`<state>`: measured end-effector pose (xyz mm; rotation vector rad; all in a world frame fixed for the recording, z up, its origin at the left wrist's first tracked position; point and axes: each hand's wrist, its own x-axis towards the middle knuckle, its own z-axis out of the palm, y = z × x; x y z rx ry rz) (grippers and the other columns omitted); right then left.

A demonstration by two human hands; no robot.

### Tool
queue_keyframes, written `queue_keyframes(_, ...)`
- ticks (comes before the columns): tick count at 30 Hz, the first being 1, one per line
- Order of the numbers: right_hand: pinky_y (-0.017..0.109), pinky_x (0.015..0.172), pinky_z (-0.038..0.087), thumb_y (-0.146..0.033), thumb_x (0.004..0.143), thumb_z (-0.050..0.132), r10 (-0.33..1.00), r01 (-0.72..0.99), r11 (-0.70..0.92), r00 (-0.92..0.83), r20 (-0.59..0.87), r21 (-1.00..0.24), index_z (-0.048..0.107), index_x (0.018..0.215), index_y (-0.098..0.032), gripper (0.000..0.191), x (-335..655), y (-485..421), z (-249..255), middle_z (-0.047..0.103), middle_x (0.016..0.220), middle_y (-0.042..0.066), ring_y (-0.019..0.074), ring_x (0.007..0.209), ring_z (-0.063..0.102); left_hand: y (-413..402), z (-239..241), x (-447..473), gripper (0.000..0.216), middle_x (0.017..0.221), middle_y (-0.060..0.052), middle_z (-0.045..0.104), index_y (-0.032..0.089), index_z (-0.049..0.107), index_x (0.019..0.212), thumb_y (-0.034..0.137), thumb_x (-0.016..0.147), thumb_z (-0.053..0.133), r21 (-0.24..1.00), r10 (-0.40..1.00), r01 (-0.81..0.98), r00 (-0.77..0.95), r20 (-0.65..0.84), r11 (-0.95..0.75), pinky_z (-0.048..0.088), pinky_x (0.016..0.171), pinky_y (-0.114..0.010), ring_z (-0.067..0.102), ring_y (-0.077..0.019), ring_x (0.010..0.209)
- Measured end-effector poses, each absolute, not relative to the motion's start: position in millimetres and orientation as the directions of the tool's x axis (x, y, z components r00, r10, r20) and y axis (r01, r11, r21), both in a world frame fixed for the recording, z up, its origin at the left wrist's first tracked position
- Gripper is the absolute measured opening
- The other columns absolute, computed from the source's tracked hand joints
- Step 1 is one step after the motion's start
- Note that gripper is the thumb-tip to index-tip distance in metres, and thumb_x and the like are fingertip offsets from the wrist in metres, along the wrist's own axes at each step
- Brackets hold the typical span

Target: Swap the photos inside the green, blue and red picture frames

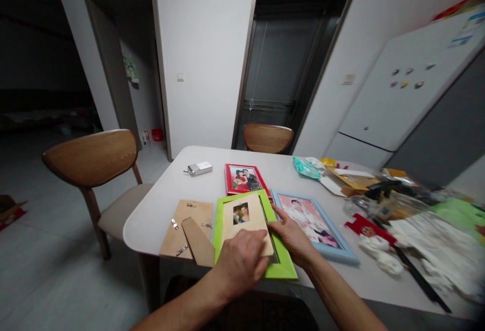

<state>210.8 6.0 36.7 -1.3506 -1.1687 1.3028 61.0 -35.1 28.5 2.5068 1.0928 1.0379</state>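
Note:
A lime-green picture frame (282, 269) lies at the table's near edge. Over its opening rests a cream card (229, 220) with a small photo (241, 214) of two people, slightly askew in the frame. My left hand (242, 257) is closed at the card's lower right part, fingers curled; its fingertips are partly hidden. With my right hand (291, 235) I grip the frame's right side, thumb against the card's edge. Left of the frame lies a brown backing board (172, 237) with metal clips and a stand leg (199, 240).
Behind lies a red picture frame (227, 179), and to the right a light-blue one (343, 252). A small silver-white device (200, 169) sits at the back left. Wrappers, crumpled tissue (381, 255) and a black strip (420, 278) clutter the right side. Wooden chairs (94, 161) stand around the table (147, 215).

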Motion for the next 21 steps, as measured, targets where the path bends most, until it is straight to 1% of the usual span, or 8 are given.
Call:
queue_keyframes(2, 0.023, 0.046, 0.04, -0.026, 0.064, 0.051, 0.994, 0.218, -0.113, 0.017, -0.112, -0.969, 0.029, 0.125, -0.017, 0.066, 216, 10, 32, 0.059, 0.059, -0.003, 0.0131, 0.047, 0.054, -35, 35, 50, 0.041, 0.095, -0.008, 0.058, 0.018, 0.039, 0.115, 0.016, 0.074, 0.044, 0.452, 0.711, 0.566, 0.407, 0.574, -0.689, 0.046, 0.078, -0.033, 0.053, -0.0194, 0.088)
queue_keyframes(3, 0.023, 0.047, 0.04, -0.026, 0.064, 0.05, 0.996, 0.332, -0.09, 0.04, -0.082, -0.939, 0.032, 0.124, -0.017, 0.063, 218, 12, 28, 0.058, 0.057, -0.003, 0.0134, 0.048, 0.054, -35, 38, 42, 0.042, 0.092, -0.008, 0.058, 0.018, 0.038, 0.116, 0.015, 0.074, 0.042, 0.485, 0.728, 0.572, 0.337, 0.597, -0.662, 0.046, 0.077, -0.031, 0.054, -0.018, 0.085)
queue_keyframes(5, 0.023, 0.051, 0.04, -0.024, 0.065, 0.048, 0.996, 0.568, -0.043, 0.093, 0.012, -0.822, 0.041, 0.118, -0.015, 0.055, 224, 17, 22, 0.059, 0.059, -0.002, 0.0141, 0.053, 0.055, -34, 43, 25, 0.045, 0.087, -0.005, 0.057, 0.018, 0.037, 0.117, 0.013, 0.072, 0.043, 0.592, 0.787, 0.573, 0.164, 0.595, -0.567, 0.047, 0.074, -0.028, 0.055, -0.015, 0.077)
queue_keyframes(8, 0.025, 0.061, 0.039, -0.022, 0.065, 0.048, 0.982, 0.8, 0.015, 0.1, 0.158, -0.6, 0.05, 0.109, -0.014, 0.045, 229, 21, 11, 0.062, 0.071, 0.003, 0.0164, 0.065, 0.057, -33, 41, -5, 0.047, 0.084, -0.003, 0.056, 0.018, 0.038, 0.115, 0.015, 0.069, 0.045, 0.772, 0.878, 0.525, -0.09, 0.469, -0.359, 0.047, 0.065, -0.024, 0.056, -0.0133, 0.069)
queue_keyframes(11, 0.026, 0.068, 0.038, -0.02, 0.068, 0.047, 0.979, 0.895, 0.068, 0.026, 0.204, -0.44, 0.054, 0.104, -0.012, 0.038, 229, 20, 3, 0.063, 0.082, 0.009, 0.0192, 0.076, 0.057, -32, 25, -33, 0.045, 0.09, -0.003, 0.057, 0.018, 0.042, 0.112, 0.016, 0.067, 0.044, 0.854, 0.932, 0.489, -0.196, 0.306, -0.177, 0.046, 0.065, -0.025, 0.057, -0.0157, 0.074)
queue_keyframes(13, 0.027, 0.07, 0.037, -0.019, 0.069, 0.045, 0.982, 0.933, 0.088, -0.022, 0.189, -0.349, 0.055, 0.101, -0.01, 0.035, 227, 18, 0, 0.062, 0.085, 0.012, 0.0205, 0.079, 0.056, -33, 13, -46, 0.045, 0.092, -0.003, 0.059, 0.018, 0.044, 0.11, 0.016, 0.065, 0.044, 0.836, 0.958, 0.536, -0.158, 0.238, -0.12, 0.044, 0.069, -0.027, 0.056, -0.0174, 0.079)
queue_keyframes(16, 0.027, 0.069, 0.037, -0.02, 0.072, 0.043, 0.986, 0.962, 0.106, -0.069, 0.152, -0.251, 0.057, 0.096, -0.01, 0.029, 223, 15, -2, 0.061, 0.085, 0.013, 0.0206, 0.079, 0.055, -35, 3, -52, 0.048, 0.087, -0.002, 0.061, 0.02, 0.042, 0.113, 0.016, 0.066, 0.044, 0.754, 0.98, 0.649, -0.061, 0.188, -0.104, 0.042, 0.069, -0.028, 0.057, -0.0181, 0.077)
queue_keyframes(21, 0.027, 0.068, 0.036, -0.02, 0.074, 0.042, 0.986, 0.972, 0.108, -0.077, 0.147, -0.21, 0.057, 0.092, -0.011, 0.026, 222, 15, -6, 0.059, 0.082, 0.012, 0.0197, 0.078, 0.055, -33, 8, -50, 0.044, 0.086, -0.003, 0.06, 0.02, 0.042, 0.114, 0.021, 0.07, 0.045, 0.589, 0.974, 0.796, 0.002, 0.227, -0.14, 0.04, 0.071, -0.028, 0.055, -0.0192, 0.081)
